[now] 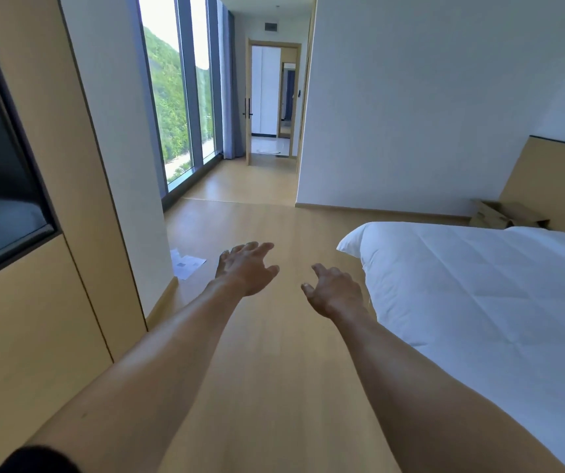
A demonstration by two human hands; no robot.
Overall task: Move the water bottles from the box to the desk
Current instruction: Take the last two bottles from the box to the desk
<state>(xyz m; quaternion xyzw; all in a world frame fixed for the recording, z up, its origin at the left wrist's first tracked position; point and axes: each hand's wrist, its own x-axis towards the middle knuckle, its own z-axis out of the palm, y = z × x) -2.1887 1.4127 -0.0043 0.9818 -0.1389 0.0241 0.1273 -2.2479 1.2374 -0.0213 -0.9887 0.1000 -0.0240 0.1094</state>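
Head view: left hand (pixel 245 268) and right hand (pixel 334 290) both spread, holding nothing, reaching out over floor (pixel 274 370); box (pixel 506 213) far off right beyond bed (pixel 479 285), nearer right hand; bottles and tabletop unseen.

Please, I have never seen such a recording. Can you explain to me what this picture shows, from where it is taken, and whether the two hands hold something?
There is no machine here. A person wears a wide-angle camera on the head, so you see their own two bare arms reaching forward. The left hand and the right hand are both open, fingers spread, and hold nothing. They hang above a wooden floor. On the right is a bed with a white cover. Behind it, by the wall, stands an open cardboard box; what is inside it cannot be seen. Some papers lie on the floor at the left. No bottle or desk is in view.
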